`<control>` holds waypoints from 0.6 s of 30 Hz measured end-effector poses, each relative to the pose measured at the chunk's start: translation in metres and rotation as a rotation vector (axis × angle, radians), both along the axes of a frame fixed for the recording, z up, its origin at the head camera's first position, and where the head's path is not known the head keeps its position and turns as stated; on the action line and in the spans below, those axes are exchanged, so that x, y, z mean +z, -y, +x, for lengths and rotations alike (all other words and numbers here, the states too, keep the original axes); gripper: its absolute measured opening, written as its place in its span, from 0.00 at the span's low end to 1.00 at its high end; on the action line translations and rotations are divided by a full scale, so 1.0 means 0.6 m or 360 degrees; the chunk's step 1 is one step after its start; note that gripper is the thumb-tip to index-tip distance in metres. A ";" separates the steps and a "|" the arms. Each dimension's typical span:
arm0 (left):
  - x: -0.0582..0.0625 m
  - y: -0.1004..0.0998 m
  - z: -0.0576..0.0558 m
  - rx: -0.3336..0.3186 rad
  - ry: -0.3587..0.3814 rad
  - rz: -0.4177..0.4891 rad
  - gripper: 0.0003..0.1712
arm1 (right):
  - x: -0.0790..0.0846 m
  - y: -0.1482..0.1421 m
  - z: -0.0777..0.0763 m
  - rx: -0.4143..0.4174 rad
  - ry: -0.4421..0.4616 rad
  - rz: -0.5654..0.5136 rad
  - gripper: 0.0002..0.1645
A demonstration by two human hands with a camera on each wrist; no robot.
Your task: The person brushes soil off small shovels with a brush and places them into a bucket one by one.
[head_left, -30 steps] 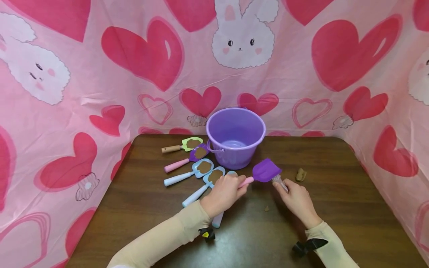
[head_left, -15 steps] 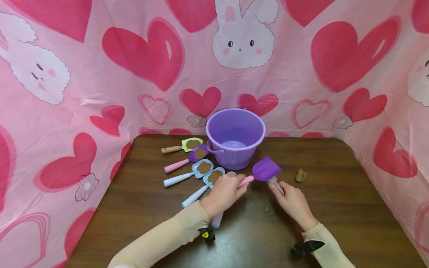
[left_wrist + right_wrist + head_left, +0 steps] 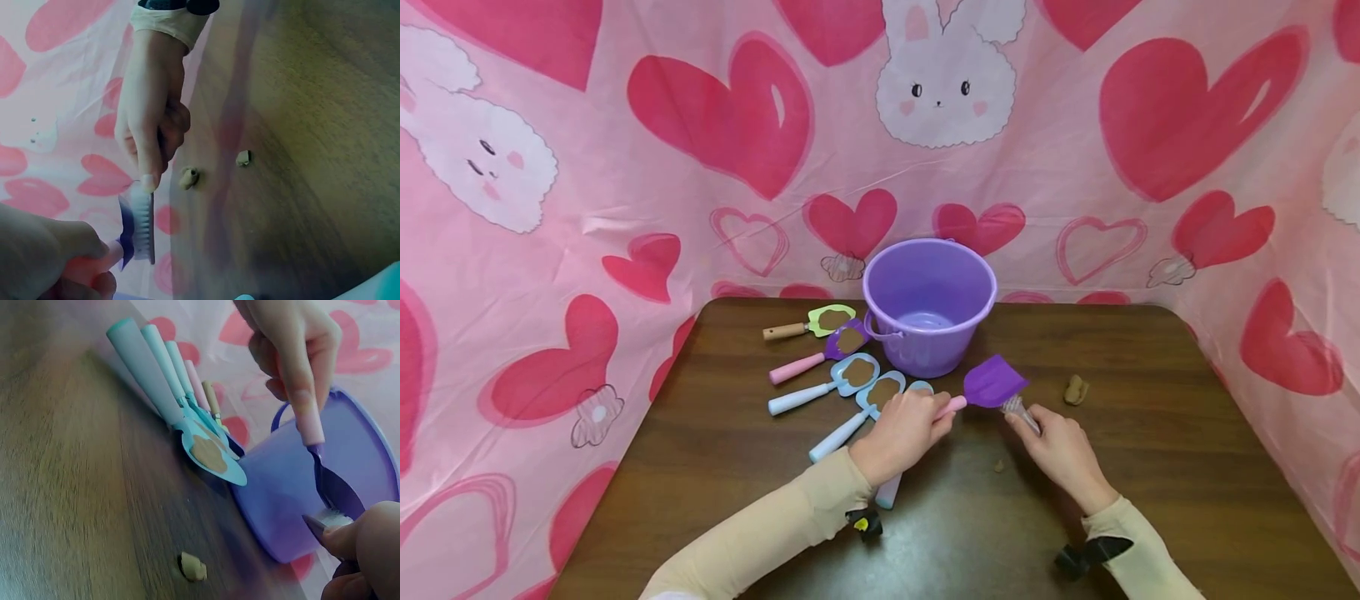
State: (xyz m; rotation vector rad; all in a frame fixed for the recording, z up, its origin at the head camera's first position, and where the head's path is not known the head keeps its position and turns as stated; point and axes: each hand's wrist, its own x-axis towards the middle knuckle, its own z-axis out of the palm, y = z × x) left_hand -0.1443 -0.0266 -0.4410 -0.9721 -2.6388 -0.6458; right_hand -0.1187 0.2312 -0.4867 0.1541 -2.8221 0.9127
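My left hand [image 3: 901, 435] grips the pink handle of a toy shovel [image 3: 995, 380], its purple blade held over the table in front of the bucket. A small brush [image 3: 1021, 412] is pinched in my right hand [image 3: 1067, 454], thumb along its end. In the left wrist view, the white bristles of the brush [image 3: 144, 225] meet the underside of the purple blade [image 3: 125, 228]. From the right wrist, the bristles show beneath the blade [image 3: 337, 490], partly covered by my right thumb [image 3: 340, 539].
Left of a purple bucket [image 3: 917, 354] lie several toy shovels [image 3: 799, 400] with brown patches on their blades, one partly under my left forearm. A brown lump [image 3: 1075, 390] sits to the right on the wooden table [image 3: 1180, 433]; a smaller crumb [image 3: 998, 466] is nearer the front.
The brush in my right hand slid a little left along the blade's underside, then slightly back right. My left hand and the shovel stay nearly still.
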 end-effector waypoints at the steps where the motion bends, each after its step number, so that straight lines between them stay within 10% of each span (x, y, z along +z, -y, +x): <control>1: -0.001 0.000 0.001 -0.0004 0.0007 0.0003 0.14 | 0.000 -0.003 -0.001 -0.0021 0.0017 -0.0005 0.22; 18: 0.006 -0.010 -0.005 0.0031 -0.0073 0.0039 0.13 | 0.001 0.013 -0.003 0.0007 0.0022 -0.0004 0.22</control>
